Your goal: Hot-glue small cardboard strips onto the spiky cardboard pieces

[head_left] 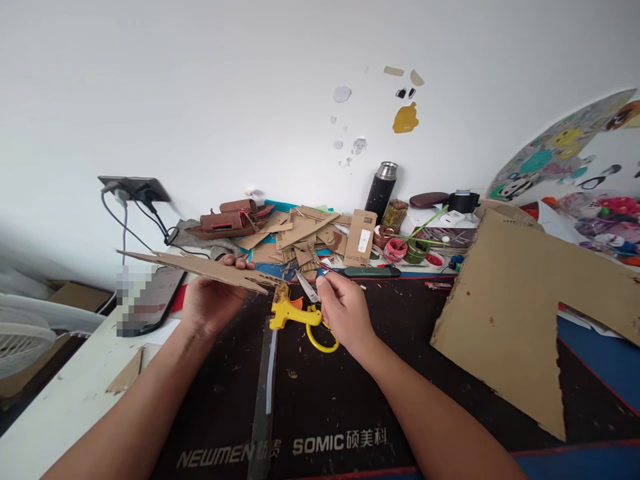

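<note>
Wall [225,80]: I see white, dotted with small stickers [406,119] near the middle.
Socket panel [134,189]: dark, wall-mounted, on my left.
Table [65,400]: white surface at my view's lower left.
Light: reaches me soft and even.

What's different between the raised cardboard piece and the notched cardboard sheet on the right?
The cardboard piece is raised in the left grip; the cardboard sheet is unheld. The cardboard piece appears as a narrow strip; the cardboard sheet shows its broad, notched face. Both are brown with rough edges.
</note>
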The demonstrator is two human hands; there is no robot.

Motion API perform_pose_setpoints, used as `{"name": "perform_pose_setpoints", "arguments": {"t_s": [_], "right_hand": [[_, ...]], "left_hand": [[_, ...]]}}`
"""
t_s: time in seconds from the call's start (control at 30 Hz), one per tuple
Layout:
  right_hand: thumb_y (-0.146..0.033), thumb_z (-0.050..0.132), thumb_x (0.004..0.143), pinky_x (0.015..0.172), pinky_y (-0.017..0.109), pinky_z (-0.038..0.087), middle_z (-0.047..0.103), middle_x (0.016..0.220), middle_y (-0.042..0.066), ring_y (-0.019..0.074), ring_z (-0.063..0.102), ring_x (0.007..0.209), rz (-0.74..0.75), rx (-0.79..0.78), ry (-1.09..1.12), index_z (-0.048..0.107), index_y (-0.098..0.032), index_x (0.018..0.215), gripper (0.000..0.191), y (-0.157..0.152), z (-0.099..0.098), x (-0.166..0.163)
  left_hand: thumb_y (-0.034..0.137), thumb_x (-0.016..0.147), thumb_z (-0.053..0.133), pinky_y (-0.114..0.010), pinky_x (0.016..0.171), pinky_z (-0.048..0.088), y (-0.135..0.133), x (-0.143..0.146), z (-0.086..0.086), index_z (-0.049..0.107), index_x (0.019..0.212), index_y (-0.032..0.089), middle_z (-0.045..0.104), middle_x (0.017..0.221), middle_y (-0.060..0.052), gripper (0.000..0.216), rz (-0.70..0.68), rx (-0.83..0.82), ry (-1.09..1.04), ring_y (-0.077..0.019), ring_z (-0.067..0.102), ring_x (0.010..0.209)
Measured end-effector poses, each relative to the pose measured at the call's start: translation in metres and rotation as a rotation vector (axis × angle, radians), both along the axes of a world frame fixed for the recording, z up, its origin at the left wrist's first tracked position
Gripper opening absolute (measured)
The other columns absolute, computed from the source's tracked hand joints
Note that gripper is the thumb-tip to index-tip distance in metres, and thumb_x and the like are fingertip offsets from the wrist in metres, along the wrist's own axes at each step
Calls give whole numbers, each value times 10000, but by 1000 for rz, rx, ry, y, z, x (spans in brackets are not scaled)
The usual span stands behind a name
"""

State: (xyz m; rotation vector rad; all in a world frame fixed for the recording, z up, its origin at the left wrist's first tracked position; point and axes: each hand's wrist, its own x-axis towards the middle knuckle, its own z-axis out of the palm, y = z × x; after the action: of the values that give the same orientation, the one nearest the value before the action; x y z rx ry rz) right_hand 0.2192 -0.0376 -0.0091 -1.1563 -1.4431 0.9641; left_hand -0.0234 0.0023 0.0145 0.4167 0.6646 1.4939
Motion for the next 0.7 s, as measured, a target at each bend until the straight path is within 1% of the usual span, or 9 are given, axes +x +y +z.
{"name": "perform_pose_setpoints", "arguments": {"t_s": [0.03, 0.1, 0.17, 0.23, 0.3, 0.4, 0.5, 0.57, 0.7], "right_hand": [[-528, 516, 1087, 475, 264, 326, 399, 497, -76, 137, 426, 440, 6, 5, -25, 445, -272, 702, 467, 0, 0, -1], [-493, 544, 1070, 494, 270, 339, 435, 516, -66, 145, 456, 468, 27, 9, -84, 515, -264, 714, 424, -1, 1, -3], [-442, 596, 1032, 528, 274, 362, 527, 573, -49, 153, 511, 521, 52, 11, -130, 616, -250, 777, 320, -2, 3, -5], [-402, 655, 984, 566, 274, 385, 602, 644, -39, 161, 563, 580, 62, 18, -150, 673, -246, 872, 193, -3, 3, -7], [-386, 702, 950, 596, 275, 402, 634, 688, -42, 168, 596, 618, 61, 31, -171, 686, -252, 971, 137, -4, 3, -8], [-376, 728, 942, 621, 281, 414, 636, 695, -54, 174, 614, 626, 46, 46, -225, 679, -261, 1060, 172, -5, 2, -9], [-340, 719, 956, 645, 284, 420, 636, 689, -57, 174, 622, 627, 36, 60, -271, 679, -262, 1067, 141, -5, 2, -8], [-317, 715, 962, 652, 281, 420, 649, 698, -56, 171, 625, 630, 32, 68, -296, 681, -263, 1067, 123, -6, 2, -8], [-291, 716, 968, 647, 276, 413, 676, 710, -51, 164, 616, 617, 27, 79, -318, 687, -258, 1048, 91, -6, 3, -8]], "left_hand": [[103, 624, 691, -314, 822, 650, 0, 0, 0, 625, 811, 197, 690, 778, -52, 220, 2, -2, -2, -217, 726, 853], [102, 637, 688, -313, 836, 645, -1, 0, -1, 627, 818, 194, 695, 779, -55, 212, 6, -8, -7, -215, 725, 855], [105, 643, 702, -305, 838, 644, -1, 0, -1, 636, 820, 188, 699, 784, -57, 206, 9, -15, -6, -212, 728, 849], [107, 632, 727, -300, 839, 646, -1, 1, -1, 646, 816, 180, 699, 789, -54, 214, 9, -14, 1, -209, 732, 845], [101, 618, 749, -299, 843, 648, -1, 1, -2, 654, 810, 175, 694, 791, -46, 226, -1, -10, 12, -204, 735, 843], [121, 653, 774, -294, 838, 646, -2, 3, -3, 649, 798, 189, 683, 786, -35, 203, -29, -6, 37, -198, 734, 841], [185, 723, 799, -306, 825, 645, -3, 6, -5, 632, 800, 207, 680, 796, -34, 185, -70, 8, 57, -208, 736, 856], [215, 742, 819, -312, 821, 647, -4, 7, -7, 628, 806, 207, 681, 805, -33, 202, -86, 16, 59, -212, 737, 865], [212, 674, 880, -300, 819, 652, -5, 9, -9, 664, 805, 180, 680, 816, -31, 254, -97, 30, 60, -193, 721, 848]]}}
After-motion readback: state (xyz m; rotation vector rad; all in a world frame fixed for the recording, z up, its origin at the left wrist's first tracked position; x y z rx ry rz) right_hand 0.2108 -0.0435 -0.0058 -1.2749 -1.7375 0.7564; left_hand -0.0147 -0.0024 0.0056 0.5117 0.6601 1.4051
